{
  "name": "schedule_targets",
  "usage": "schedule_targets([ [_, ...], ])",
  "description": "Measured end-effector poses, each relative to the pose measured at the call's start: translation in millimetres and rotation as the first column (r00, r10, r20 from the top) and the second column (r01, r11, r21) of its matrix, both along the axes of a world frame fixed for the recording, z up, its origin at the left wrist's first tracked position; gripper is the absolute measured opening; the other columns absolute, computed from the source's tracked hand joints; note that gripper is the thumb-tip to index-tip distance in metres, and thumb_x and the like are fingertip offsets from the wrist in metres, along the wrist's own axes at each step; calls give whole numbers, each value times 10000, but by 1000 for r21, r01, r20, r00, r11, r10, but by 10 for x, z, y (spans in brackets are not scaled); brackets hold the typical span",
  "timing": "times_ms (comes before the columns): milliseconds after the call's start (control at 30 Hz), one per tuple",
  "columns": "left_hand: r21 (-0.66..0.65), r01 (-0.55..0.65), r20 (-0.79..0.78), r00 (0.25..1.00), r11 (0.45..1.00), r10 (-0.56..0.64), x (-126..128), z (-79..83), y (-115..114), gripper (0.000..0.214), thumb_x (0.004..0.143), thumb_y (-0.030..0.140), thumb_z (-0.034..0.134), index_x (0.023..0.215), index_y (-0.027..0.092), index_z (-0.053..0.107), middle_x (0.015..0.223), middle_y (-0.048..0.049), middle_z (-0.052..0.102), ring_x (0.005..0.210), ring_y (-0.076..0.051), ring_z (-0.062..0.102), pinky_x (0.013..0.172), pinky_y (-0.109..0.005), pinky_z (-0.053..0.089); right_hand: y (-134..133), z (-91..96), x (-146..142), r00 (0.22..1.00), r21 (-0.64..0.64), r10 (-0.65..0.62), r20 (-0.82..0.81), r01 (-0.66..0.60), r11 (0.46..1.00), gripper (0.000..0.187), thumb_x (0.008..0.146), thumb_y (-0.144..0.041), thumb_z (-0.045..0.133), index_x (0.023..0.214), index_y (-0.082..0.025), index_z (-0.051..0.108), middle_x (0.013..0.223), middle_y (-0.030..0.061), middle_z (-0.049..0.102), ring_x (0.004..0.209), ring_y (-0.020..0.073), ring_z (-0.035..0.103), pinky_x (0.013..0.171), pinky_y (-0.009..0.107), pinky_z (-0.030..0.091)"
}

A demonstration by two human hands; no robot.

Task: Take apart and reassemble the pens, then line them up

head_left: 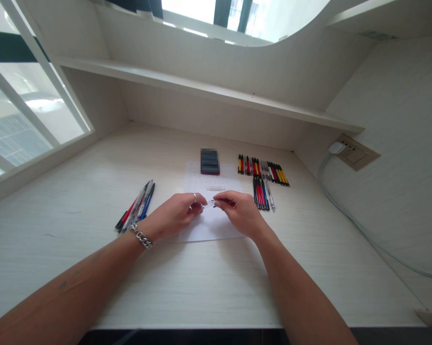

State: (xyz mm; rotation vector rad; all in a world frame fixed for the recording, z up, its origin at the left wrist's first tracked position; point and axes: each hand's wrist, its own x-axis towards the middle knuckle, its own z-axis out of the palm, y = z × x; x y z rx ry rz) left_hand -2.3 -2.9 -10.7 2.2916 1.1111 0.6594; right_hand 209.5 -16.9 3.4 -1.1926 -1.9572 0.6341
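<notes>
Above a white sheet of paper (208, 230), my left hand (181, 211) and my right hand (242, 211) meet fingertip to fingertip. Between them is a small clear pen part (210, 203), pinched by both; its far ends are hidden in the fingers. Just beyond the fingers a clear tube, like a pen barrel (216, 188), lies on the paper. A loose bunch of pens (138, 206), in red, black, clear and blue, rests to the left of my left hand. Right of my right hand lies a short row of red, black, blue and clear pens (262, 194).
A longer row of pens (262, 169) in several colours lies behind the short row. A dark, blurred rectangular object (210, 161) sits at the paper's back edge. A shelf (208, 88) spans the back. On the right wall a charger (337, 147) trails a cable (345, 218).
</notes>
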Motion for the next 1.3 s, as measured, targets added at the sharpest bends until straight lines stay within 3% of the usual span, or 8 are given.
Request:
schedule_targets([
  [233, -21, 27, 45, 999, 999, -26, 24, 11, -19, 215, 868, 220, 475, 1017, 220, 630, 930, -22, 688, 812, -157, 626, 739, -272, 480, -14, 26, -41, 996, -95, 19, -83, -27, 995, 149, 829, -296, 613, 912, -231, 718, 883, 16, 716, 808, 155, 635, 729, 268, 477],
  [367, -43, 9, 75, 997, 999, -6, 33, 52, -29, 186, 871, 261, 492, 995, 214, 622, 922, -23, 683, 799, -155, 626, 738, -277, 491, 46, -15, 2, 996, -113, -6, -89, -4, 994, 270, 892, -377, 501, 936, -207, 705, 795, 24, 694, 739, 155, 619, 682, 276, 474],
  [500, -63, -19, 106, 994, 998, 25, 33, 81, -30, 172, 860, 281, 516, 986, 199, 601, 905, -32, 678, 794, -157, 629, 743, -284, 506, 123, -125, 96, 981, -42, -146, 126, 152, 987, 184, 856, -303, 558, 914, -226, 714, 893, 45, 687, 817, 178, 608, 748, 298, 453],
  [600, -80, -21, 145, 989, 997, 33, 36, 88, -34, 163, 855, 286, 529, 976, 193, 587, 895, -29, 668, 789, -153, 627, 750, -289, 512, 154, -225, 120, 936, -50, -177, 305, 201, 978, 158, 830, -264, 586, 905, -257, 725, 908, 52, 666, 827, 190, 596, 760, 305, 434],
  [767, -120, -5, 229, 973, 993, 33, 43, 89, -34, 162, 848, 285, 541, 974, 187, 571, 912, -31, 660, 818, -150, 628, 752, -277, 518, 161, -288, 73, 908, -35, -181, 379, 210, 977, 154, 834, -228, 560, 848, -248, 713, 883, 54, 646, 819, 190, 582, 742, 304, 416],
  [867, -136, -24, 205, 977, 990, 52, 40, 87, -27, 158, 847, 268, 534, 981, 191, 568, 885, -29, 666, 811, -156, 634, 735, -276, 515, 155, -223, 81, 941, -34, -175, 288, 193, 981, 124, 820, -205, 568, 818, -222, 690, 860, 42, 662, 800, 176, 585, 736, 299, 424],
  [1067, -94, -57, 99, 993, 994, 66, 24, 59, -17, 169, 849, 248, 514, 997, 210, 584, 910, -37, 678, 831, -173, 641, 748, -287, 505, 88, -28, 100, 978, -32, -177, -111, 175, 984, 100, 818, -263, 591, 863, -204, 658, 814, 25, 687, 742, 158, 620, 697, 277, 476],
  [1300, -12, -36, 44, 998, 999, 36, 9, 11, 5, 207, 860, 257, 489, 1021, 218, 613, 949, -41, 680, 847, -180, 629, 765, -291, 496, 2, 19, 20, 991, 13, -121, -63, 122, 992, 92, 805, -224, 605, 853, -226, 684, 827, 15, 702, 744, 162, 629, 710, 288, 484],
])
